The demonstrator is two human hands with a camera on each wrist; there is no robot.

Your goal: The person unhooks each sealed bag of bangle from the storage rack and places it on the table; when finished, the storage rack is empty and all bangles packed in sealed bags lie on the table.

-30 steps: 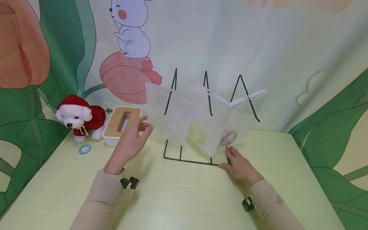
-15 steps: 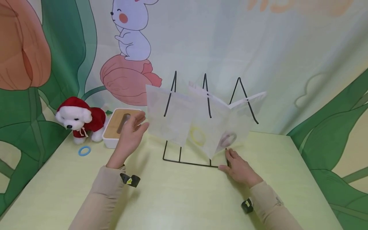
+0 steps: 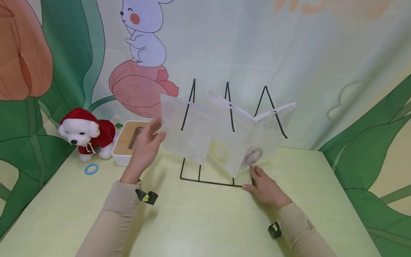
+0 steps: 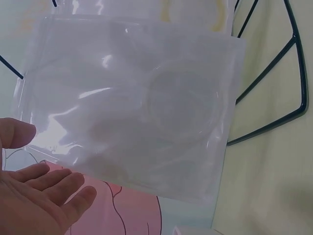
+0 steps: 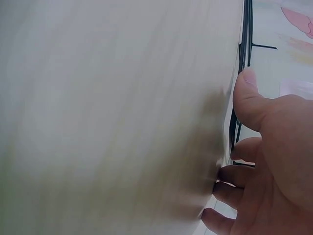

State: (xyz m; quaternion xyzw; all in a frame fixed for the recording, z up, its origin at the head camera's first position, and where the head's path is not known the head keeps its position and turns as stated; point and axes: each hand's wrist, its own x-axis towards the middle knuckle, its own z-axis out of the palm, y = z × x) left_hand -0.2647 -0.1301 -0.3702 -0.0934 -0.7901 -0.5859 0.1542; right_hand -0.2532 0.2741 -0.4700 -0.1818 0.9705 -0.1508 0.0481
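Observation:
A black wire rack (image 3: 216, 184) stands on the table with three translucent zip bags hung along its uprights. The left bag (image 3: 184, 137) has a faint round outline inside, seen in the left wrist view. A yellow ring (image 3: 219, 152) shows in the middle bag (image 3: 223, 125), a purplish ring (image 3: 253, 156) in the right bag (image 3: 268, 132). My left hand (image 3: 144, 151) is at the left bag's outer edge, fingers extended, thumb apart; contact is unclear. My right hand (image 3: 266, 187) rests at the rack's front right corner, thumb by the front rail, fingers along the side.
At the left stand a white plush dog (image 3: 83, 132) in red clothes and a white box (image 3: 123, 160) with a wooden slotted lid, partly behind my left hand. A blue ring (image 3: 91, 169) lies in front of the dog. A printed curtain (image 3: 205, 43) hangs behind the table.
My left hand has risen and moved slightly away from me along the left bag's edge, its fingers straightening. The right hand, rack and bags keep their places; the view shifts slightly.

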